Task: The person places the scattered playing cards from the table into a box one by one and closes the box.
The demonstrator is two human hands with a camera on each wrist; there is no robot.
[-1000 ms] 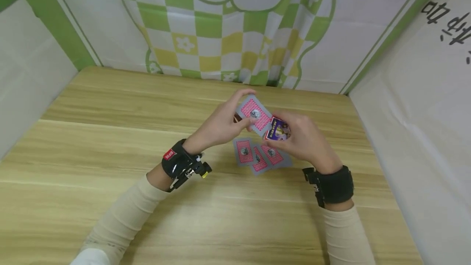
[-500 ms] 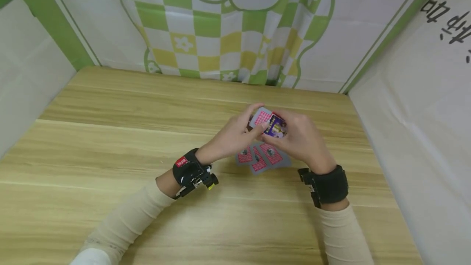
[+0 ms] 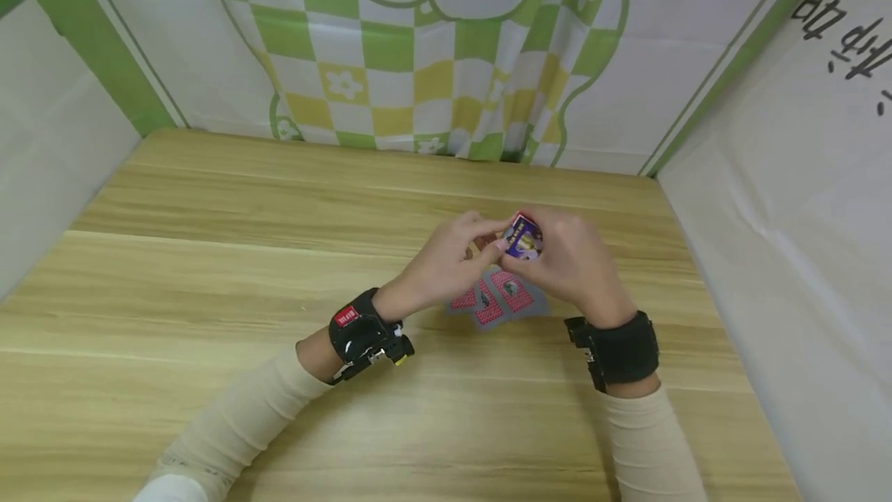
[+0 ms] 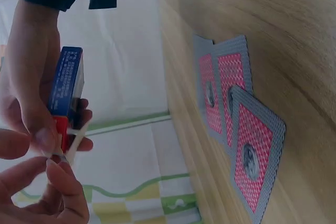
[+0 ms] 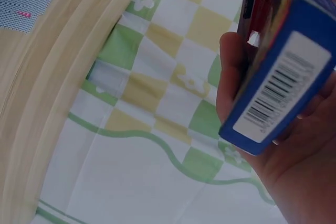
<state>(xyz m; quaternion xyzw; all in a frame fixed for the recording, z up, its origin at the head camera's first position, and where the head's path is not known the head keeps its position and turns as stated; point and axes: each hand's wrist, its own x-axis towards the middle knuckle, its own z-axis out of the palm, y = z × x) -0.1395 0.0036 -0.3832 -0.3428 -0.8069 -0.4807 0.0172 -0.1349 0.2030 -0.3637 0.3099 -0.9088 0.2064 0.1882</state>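
Note:
My right hand (image 3: 578, 266) grips a small playing card box (image 3: 526, 243) with a purple picture front, held up above the table. In the right wrist view its blue end with a barcode label (image 5: 279, 88) faces the camera. My left hand (image 3: 442, 258) meets the box's open end, thumb and forefinger pinching at its flap. The left wrist view shows the red inner edge (image 4: 61, 128) and a pale flap (image 4: 79, 139) sticking out there. Below the hands, several playing cards (image 3: 514, 293) lie overlapping, red patterned backs up; the left hand partly covers them in the head view.
The wood-grain table (image 3: 209, 269) extends to both sides. A checked green and yellow curtain (image 3: 432, 84) hangs behind its far edge, and a white wall sheet (image 3: 787, 200) with black writing stands on the right. Each wrist wears a black camera strap (image 3: 630, 351).
The card in my left hand has slid rightward into the box and is out of sight. My left hand has moved right, its fingers now at the box's opening. The right hand has barely moved.

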